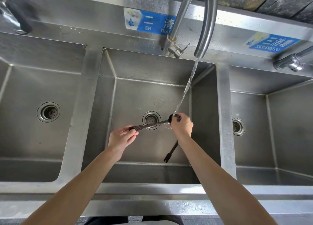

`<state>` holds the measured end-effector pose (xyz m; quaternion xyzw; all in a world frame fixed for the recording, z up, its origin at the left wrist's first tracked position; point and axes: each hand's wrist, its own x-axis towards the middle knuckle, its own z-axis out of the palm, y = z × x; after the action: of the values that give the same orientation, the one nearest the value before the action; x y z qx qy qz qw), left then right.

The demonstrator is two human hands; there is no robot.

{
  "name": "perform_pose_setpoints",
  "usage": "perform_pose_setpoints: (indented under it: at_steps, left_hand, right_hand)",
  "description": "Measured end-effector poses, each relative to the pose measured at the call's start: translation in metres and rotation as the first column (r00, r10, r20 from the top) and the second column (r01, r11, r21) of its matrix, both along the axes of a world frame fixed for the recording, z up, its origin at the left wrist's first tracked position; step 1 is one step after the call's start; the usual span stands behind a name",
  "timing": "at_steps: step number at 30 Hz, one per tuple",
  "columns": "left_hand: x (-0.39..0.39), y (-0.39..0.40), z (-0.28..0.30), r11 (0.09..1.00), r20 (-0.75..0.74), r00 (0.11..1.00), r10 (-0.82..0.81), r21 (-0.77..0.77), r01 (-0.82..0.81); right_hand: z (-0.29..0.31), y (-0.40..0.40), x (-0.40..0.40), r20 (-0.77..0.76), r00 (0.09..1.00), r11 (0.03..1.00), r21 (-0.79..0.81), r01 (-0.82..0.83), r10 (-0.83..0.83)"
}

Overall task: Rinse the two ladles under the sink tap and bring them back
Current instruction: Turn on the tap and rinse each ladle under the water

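Over the middle sink basin (pixel 135 92), my left hand (pixel 121 137) pinches the handle end of a dark ladle (pixel 149 125) held level. My right hand (pixel 182 125) covers its bowl, where the water stream (pixel 187 87) from the curved tap (pixel 205 29) lands. A second dark ladle's handle (pixel 171 152) sticks out below my right wrist, pointing down toward the basin's front wall; its bowl is hidden behind my right hand, which seems to hold it too.
The steel unit has three basins, each with a round drain (pixel 151 120). The left basin (pixel 25 92) and right basin (pixel 279 123) hold nothing. The tap lever (pixel 178 50) sits on the back ledge, with blue labels (pixel 149 22) on the splashback.
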<state>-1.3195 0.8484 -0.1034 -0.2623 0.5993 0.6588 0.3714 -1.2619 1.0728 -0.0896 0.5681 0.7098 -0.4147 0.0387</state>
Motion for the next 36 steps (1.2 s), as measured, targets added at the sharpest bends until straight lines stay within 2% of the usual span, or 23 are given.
perform_pose_setpoints:
  at_steps: [8,13,21,36]
  left_hand:
    - [0.001,-0.006,-0.004,1.000,0.019,0.999,0.026,0.008,-0.026]
    - [-0.003,0.000,-0.003,0.999,0.021,0.999,0.041,0.018,-0.041]
    - [-0.007,0.035,0.001,0.993,0.019,0.997,0.071,0.094,-0.072]
    - [0.012,0.103,0.015,0.973,0.031,0.998,0.063,0.221,-0.068]
  right_hand:
    - [-0.002,-0.007,-0.002,-0.040,0.999,1.000,-0.021,0.003,-0.003]
    - [0.000,0.001,0.002,-0.123,0.984,0.989,-0.090,0.116,-0.126]
    - [0.020,0.033,0.009,-0.243,0.954,0.984,-0.071,0.165,-0.177]
    - [0.057,0.093,0.038,-0.413,0.864,0.958,-0.136,0.253,-0.287]
